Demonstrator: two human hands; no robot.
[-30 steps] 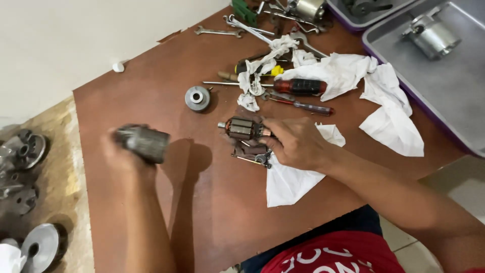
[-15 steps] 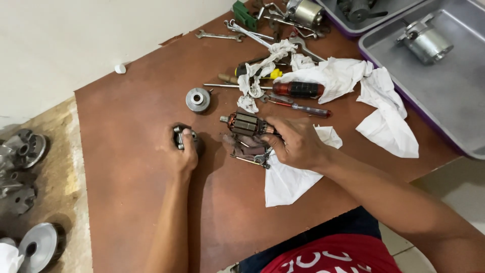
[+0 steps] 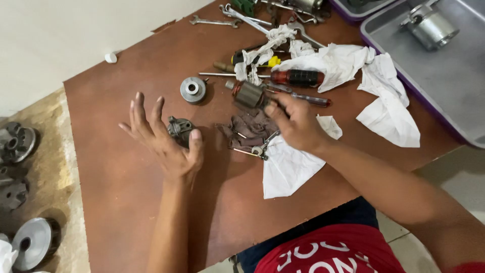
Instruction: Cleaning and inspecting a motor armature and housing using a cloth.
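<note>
The brown bench (image 3: 126, 202) carries everything here. At its far right sits a grey tray (image 3: 454, 96) with a purple rim, holding a round metal motor part (image 3: 429, 28). White rags (image 3: 364, 76) sprawl between the tray and the tools, one more rag (image 3: 288, 167) lying under the right wrist. The left hand (image 3: 164, 141) is released, fingers spread and palm up, just in front of a small grey metal housing (image 3: 179, 129) resting on the bench. The right hand (image 3: 298, 124) grips a motor armature (image 3: 250, 94) by its end, above a dark cloth (image 3: 250, 129). Near them lie a red-handled screwdriver (image 3: 295, 77) and a round metal pulley (image 3: 193, 89)
</note>
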